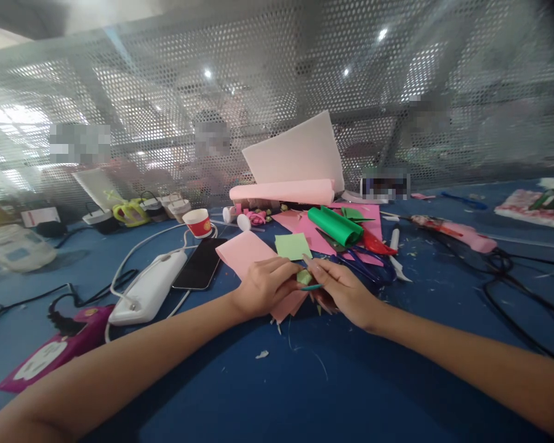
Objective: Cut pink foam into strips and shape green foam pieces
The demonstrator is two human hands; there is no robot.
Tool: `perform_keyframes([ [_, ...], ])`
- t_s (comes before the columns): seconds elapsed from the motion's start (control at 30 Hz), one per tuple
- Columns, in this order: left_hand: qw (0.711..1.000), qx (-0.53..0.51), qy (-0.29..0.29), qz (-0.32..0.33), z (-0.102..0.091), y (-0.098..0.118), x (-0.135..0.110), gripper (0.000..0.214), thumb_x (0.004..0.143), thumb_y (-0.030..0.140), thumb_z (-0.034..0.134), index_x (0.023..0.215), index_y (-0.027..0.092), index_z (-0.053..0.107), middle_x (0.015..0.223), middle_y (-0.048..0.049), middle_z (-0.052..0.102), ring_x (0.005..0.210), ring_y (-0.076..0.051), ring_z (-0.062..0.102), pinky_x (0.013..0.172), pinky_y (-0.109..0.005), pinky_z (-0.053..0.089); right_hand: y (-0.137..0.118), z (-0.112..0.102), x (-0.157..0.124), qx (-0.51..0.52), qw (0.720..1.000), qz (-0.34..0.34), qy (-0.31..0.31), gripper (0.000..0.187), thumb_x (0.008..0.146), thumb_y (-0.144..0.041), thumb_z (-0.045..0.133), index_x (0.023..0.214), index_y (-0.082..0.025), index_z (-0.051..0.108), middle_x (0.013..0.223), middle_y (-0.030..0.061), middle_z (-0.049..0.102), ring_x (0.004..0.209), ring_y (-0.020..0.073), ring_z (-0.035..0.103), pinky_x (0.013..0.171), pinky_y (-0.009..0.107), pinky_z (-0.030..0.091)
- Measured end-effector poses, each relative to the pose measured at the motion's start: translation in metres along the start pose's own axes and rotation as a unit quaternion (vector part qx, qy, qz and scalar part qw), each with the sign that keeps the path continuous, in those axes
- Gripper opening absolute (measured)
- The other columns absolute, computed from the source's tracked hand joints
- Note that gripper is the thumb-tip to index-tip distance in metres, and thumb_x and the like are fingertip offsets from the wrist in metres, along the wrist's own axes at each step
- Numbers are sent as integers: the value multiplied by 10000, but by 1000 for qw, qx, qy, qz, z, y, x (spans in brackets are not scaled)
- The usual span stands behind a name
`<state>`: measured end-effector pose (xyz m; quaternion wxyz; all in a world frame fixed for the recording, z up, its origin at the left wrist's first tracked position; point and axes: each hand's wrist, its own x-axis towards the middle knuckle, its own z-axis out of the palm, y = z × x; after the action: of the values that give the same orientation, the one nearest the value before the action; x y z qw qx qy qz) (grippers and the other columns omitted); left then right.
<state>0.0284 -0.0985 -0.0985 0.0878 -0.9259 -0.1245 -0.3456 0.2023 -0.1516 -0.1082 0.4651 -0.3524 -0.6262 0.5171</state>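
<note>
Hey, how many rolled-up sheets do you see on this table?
2: a pink roll near the mesh screen, and a green roll beyond the right hand. Others could be hidden.

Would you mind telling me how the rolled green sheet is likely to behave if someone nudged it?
The rolled green sheet may roll when pushed, given its rounded shape. It is probably light, as it looks thin and loosely curled, and might squash or unwind if gripped firmly.
</note>
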Motion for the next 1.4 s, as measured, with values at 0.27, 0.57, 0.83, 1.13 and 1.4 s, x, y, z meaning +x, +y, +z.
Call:
perform_keyframes([
  [0.27,999,8,-39,7,-3,5,3,368,930,422,302,772,154,498,625,-30,528,558,-134,465,521,-256,374,1,-1,1,-21,1000,10,17,354,848,-513,477,713,-186,463,452,-90,387,328,45,358,322,167,253],
  [0.57,997,61,-34,31,-1,8,1,297,912,371,407,729,155,496,612,-22,532,557,-131,470,516,-251,374,4,0,-1,-52,998,-4,24,366,845,-514,480,684,-188,443,508,-79,400,364,48,360,348,186,273],
  [0.83,998,57,-19,34,1,7,1,344,903,414,410,676,164,475,582,-10,502,543,-129,453,509,-251,369,4,0,-1,-73,997,-13,20,382,849,-529,469,684,-186,443,512,-79,392,383,49,353,358,183,266],
  [1.13,995,-76,-54,-34,1,3,2,488,878,568,282,778,148,510,660,-36,552,579,-123,486,540,-239,395,3,0,3,1,1000,22,0,392,826,-563,480,709,-191,440,456,-99,341,351,44,277,336,182,192],
  [1.4,990,-127,-42,-39,3,-3,-1,445,888,528,323,829,140,533,673,-50,572,584,-123,499,546,-229,391,2,2,1,24,999,46,-9,368,849,-551,444,774,-192,477,432,-104,351,291,42,279,289,168,197],
])
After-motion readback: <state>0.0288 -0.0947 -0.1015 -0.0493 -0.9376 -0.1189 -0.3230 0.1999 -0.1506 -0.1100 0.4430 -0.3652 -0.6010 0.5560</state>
